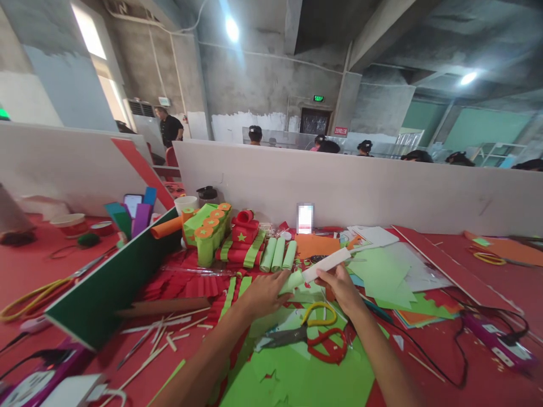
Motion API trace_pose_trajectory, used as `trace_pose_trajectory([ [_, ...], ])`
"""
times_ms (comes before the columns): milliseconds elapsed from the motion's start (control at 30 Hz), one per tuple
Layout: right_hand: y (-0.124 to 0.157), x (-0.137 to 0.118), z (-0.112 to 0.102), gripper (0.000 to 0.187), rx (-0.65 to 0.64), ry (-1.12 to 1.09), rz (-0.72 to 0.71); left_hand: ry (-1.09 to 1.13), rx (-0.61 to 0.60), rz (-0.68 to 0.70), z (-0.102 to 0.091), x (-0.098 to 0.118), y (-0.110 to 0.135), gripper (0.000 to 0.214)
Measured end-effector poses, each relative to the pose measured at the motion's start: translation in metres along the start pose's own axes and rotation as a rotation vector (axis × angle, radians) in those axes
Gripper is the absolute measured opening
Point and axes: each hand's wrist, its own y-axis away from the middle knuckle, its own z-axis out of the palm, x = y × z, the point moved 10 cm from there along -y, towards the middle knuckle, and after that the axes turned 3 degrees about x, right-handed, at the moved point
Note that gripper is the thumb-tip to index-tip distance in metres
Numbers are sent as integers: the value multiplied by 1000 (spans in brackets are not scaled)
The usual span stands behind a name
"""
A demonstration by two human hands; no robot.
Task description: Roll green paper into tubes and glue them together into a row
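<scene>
My left hand (267,293) is closed around a small light green paper roll (293,281). Against the end of that roll lies a white strip (328,264), pinched in my right hand (339,288); I cannot tell whether it is paper or tape. Just below my hands, scissors (311,334) with one yellow and one red handle rest on green paper sheets (305,381). Beyond my left hand, several light green paper rolls (278,253) stand beside a red and green paper model (244,243) with a star on it.
A dark green board (106,288) stands on edge at left, with yellow-handled scissors (38,297) beyond it. Loose paper sheets (384,265) and a purple power strip (498,342) lie at right. A phone (305,219) leans on the white partition (382,192). Other people sit behind it.
</scene>
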Motion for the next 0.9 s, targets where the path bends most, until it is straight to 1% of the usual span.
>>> trace_pose_trajectory([
  [167,1,5,4,39,-16,8,26,15,-33,31,5,4,0,46],
  [300,-1,7,2,44,33,20,28,29,-48,35,8,5,0,48],
  [400,-2,5,1,43,56,80,6,16,-54,51,8,7,0,50],
  [467,0,6,6,39,15,151,-4,-2,-49,41,8,6,-1,50],
  [533,3,9,17,36,-75,221,1,-22,-45,21,9,5,-1,49],
  [600,6,13,26,36,-145,237,17,-47,-50,10,10,4,-1,44],
  [633,7,14,27,37,-150,217,27,-59,-52,9,11,3,-1,41],
  [700,5,11,21,40,-91,131,32,-83,-47,9,10,1,-2,35],
  [800,1,-2,2,41,49,3,-23,-121,-45,-9,7,-4,-2,30],
  [867,-2,-12,-10,38,120,-10,-77,-138,-52,-23,6,-6,-3,29],
  [900,-3,-15,-14,37,133,16,-97,-143,-53,-27,5,-7,-3,29],
])
